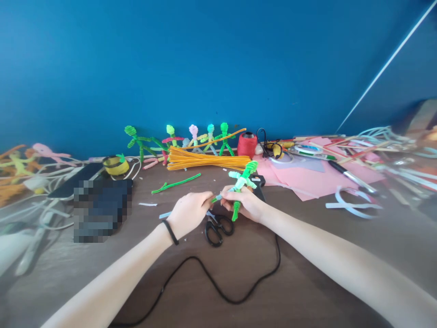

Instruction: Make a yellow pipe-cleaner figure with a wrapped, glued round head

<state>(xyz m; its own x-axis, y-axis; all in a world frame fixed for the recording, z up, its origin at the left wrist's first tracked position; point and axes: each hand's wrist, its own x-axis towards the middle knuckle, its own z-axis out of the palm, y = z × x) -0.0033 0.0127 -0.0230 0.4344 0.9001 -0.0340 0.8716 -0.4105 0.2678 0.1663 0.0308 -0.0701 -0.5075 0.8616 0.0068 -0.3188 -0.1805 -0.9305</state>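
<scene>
A small pipe-cleaner figure [242,180], with a green head and one green leg hanging down, is in my right hand [248,204]. That hand is closed around its middle, hiding part of the body. My left hand [193,210] pinches the tip of the figure's other limb, which is green and pale blue and points left; my fingers cover its very end. Just below my hands lie black-handled scissors [219,229], their blades partly hidden. A loose green pipe cleaner [176,183] rests beyond my left hand.
Behind my hands lies a bundle of orange pipe cleaners [208,160]. Several finished figures [224,139] lean against the blue wall, near a red thread spool [247,145]. Pink paper [300,177] and a marker [351,176] are right, a phone [77,180] left. A black cord [218,291] crosses the front.
</scene>
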